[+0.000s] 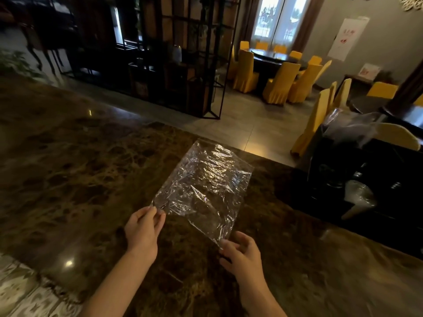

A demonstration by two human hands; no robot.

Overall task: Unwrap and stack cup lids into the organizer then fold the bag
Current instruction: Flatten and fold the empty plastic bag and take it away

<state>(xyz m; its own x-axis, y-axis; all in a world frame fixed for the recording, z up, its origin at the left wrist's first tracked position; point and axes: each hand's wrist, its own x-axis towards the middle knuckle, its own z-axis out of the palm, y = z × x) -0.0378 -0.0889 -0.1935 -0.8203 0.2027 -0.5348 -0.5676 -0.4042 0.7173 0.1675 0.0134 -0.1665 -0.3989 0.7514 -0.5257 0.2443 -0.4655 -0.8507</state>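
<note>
On the dark marble bench, right in front of the person, the clear plastic bag lies spread out flat, and it looks empty, nothing inside it that I can see. The left hand has the near left corner, fingers pinching the film; the right hand takes the near right corner, thumb and fingers closed on the edge there. Over at the right sits the black organizer, with something clear and wrinkled on top and pale shapes in its compartments, too dim to say whether those are the lids. My read: the unwrapping and stacking appear done, and folding is what remains, since the bag shows no fold yet. As for its lie, the bag's long axis runs away from the person, slanting up and to the right, with the far short edge close to the bench's far rim and the near short edge held between the two hands.
</note>
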